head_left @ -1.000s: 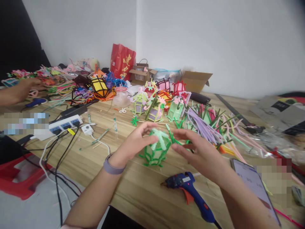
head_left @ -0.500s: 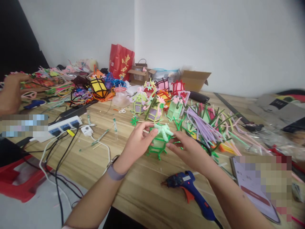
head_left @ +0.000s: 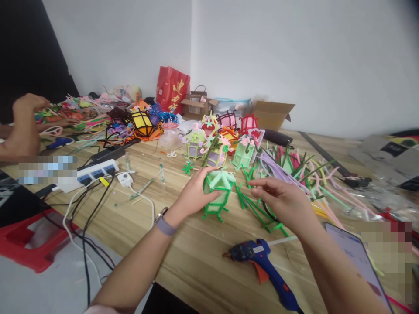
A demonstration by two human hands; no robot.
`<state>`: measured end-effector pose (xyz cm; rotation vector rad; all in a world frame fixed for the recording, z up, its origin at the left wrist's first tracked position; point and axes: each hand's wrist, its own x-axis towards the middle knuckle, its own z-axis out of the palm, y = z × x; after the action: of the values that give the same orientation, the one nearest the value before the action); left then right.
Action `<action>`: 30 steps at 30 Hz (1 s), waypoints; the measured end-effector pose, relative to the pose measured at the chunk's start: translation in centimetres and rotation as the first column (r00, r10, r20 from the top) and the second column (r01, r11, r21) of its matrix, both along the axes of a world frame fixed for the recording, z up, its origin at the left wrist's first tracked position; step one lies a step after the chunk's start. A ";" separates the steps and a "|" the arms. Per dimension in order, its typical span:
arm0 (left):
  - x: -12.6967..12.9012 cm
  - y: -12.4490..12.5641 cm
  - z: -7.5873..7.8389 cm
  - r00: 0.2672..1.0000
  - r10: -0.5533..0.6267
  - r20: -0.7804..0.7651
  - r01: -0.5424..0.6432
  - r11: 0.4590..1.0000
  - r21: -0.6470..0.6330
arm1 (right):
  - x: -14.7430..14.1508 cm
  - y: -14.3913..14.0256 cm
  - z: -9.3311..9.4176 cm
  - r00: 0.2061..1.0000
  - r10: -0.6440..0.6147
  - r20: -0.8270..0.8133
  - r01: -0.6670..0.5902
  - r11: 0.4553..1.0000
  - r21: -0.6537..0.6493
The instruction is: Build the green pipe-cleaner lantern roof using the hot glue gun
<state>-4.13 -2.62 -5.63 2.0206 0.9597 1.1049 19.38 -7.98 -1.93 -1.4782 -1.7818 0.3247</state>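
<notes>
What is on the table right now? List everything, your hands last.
green lantern: one, green frame, table centre, under left hand
glue gun: one, blue, near table edge
finished lanterns: several, mixed colours, behind green lantern
pipe cleaners: loose pile, green, purple, pink, right of centre
power strip: one, white, left
phone: one, right edge
red bag: one, by wall
cardboard box: one, brown, by wall
co-worker's hand: one, far left
left hand: holding green lantern
right hand: empty, beside lantern, above pipe cleaners
</notes>
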 end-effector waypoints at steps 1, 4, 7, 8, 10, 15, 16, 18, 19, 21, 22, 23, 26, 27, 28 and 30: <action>-0.3 0.0 0.2 0.997 -0.066 0.033 0.068 0.997 -0.044 | 0.0 -0.3 0.3 1.000 0.010 0.003 -0.010 1.000 0.000; -1.4 0.2 0.6 0.946 -0.279 0.162 0.304 0.940 -0.157 | -0.8 -0.9 0.8 0.998 0.059 -0.020 -0.060 0.997 -0.051; -2.2 0.3 0.8 0.866 -0.418 0.274 0.481 0.844 -0.236 | -2.6 -1.3 0.3 0.987 0.152 -0.042 -0.155 0.985 -0.080; -2.2 0.3 0.8 0.843 -0.438 0.311 0.520 0.813 -0.263 | -3.3 -1.4 0.0 0.982 0.184 -0.036 -0.186 0.979 -0.083; -2.0 0.3 0.7 0.826 -0.413 0.383 0.533 0.793 -0.295 | -4.5 -1.6 -0.4 0.977 0.213 -0.025 -0.215 0.970 -0.112; -0.5 0.4 0.1 0.875 -0.080 0.478 0.271 0.899 -0.346 | -5.3 -1.5 -0.7 0.967 0.237 -0.089 -0.252 0.940 -0.230; -0.4 0.3 0.1 0.874 -0.051 0.483 0.243 0.907 -0.344 | -5.2 -1.5 -0.8 0.961 0.254 -0.111 -0.275 0.928 -0.252; -0.6 0.2 0.3 0.886 -0.094 0.454 0.250 0.922 -0.297 | -5.0 -1.6 -0.9 0.951 0.273 -0.145 -0.304 0.912 -0.276; -0.9 0.1 0.5 0.909 -0.166 0.383 0.276 0.927 -0.253 | -5.0 -1.7 -1.0 0.948 0.280 -0.150 -0.313 0.908 -0.279; -1.7 -0.1 1.1 0.942 -0.269 0.201 0.310 0.927 -0.209 | -5.1 -2.2 -1.1 0.940 0.310 -0.139 -0.337 0.906 -0.258; -2.0 -0.1 1.3 0.954 -0.270 0.129 0.292 0.933 -0.210 | -5.0 -2.3 -1.1 0.933 0.338 -0.124 -0.359 0.902 -0.240; -2.3 -0.2 1.5 0.966 -0.249 0.072 0.259 0.943 -0.209 | -4.9 -2.3 -1.0 0.922 0.372 -0.106 -0.386 0.895 -0.225; -2.7 0.0 1.7 0.980 -0.196 0.041 0.200 0.962 -0.186 | -3.5 -0.4 -0.6 0.939 0.341 -0.041 -0.340 0.905 -0.254; -2.7 0.2 1.7 0.979 -0.195 0.059 0.202 0.964 -0.173 | -2.7 0.9 -0.4 0.970 0.243 -0.005 -0.233 0.923 -0.306; -2.7 0.3 1.6 0.977 -0.198 0.078 0.209 0.965 -0.160 | -1.9 2.4 -0.3 0.993 0.072 0.095 -0.036 0.941 -0.336; -2.6 0.6 1.3 0.974 -0.208 0.091 0.219 0.966 -0.139 | -0.6 5.9 -0.5 0.945 -0.156 0.288 0.246 0.918 -0.311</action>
<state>-6.75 -2.01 -4.36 1.8964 0.7423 0.9569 18.80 -2.05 -2.42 -2.0180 -1.8136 0.3638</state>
